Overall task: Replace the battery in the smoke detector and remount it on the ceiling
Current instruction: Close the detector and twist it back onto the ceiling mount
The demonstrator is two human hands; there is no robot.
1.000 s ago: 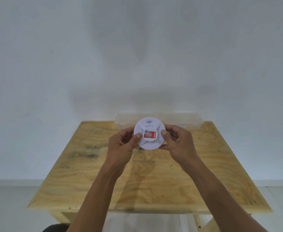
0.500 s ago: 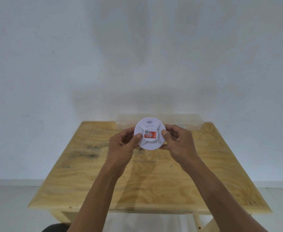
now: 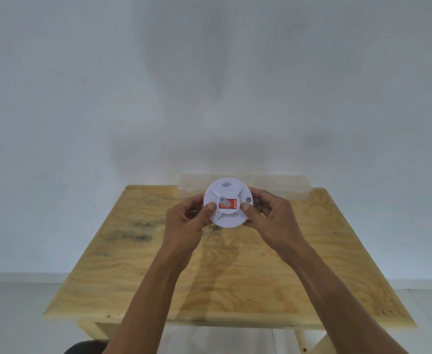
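Note:
I hold a round white smoke detector point(image 3: 227, 218) above the far half of a wooden table point(image 3: 158, 272). Its face is turned toward me, with a red label and a small code sticker at the centre, a wave symbol near the top and a small round hole at the right. My left hand point(image 3: 186, 223) grips its left edge, thumb on the face. My right hand point(image 3: 271, 221) grips its right edge the same way. The detector's back side is hidden, and no battery shows.
A clear plastic box point(image 3: 281, 186) lies along the table's far edge, against a plain white wall point(image 3: 209, 85). The table top has dark stains at the left. Pale floor shows beside and below the table.
The detector has turned a little in my hands, so a small round hole now shows at its right edge. Both hands stay on it in much the same place.

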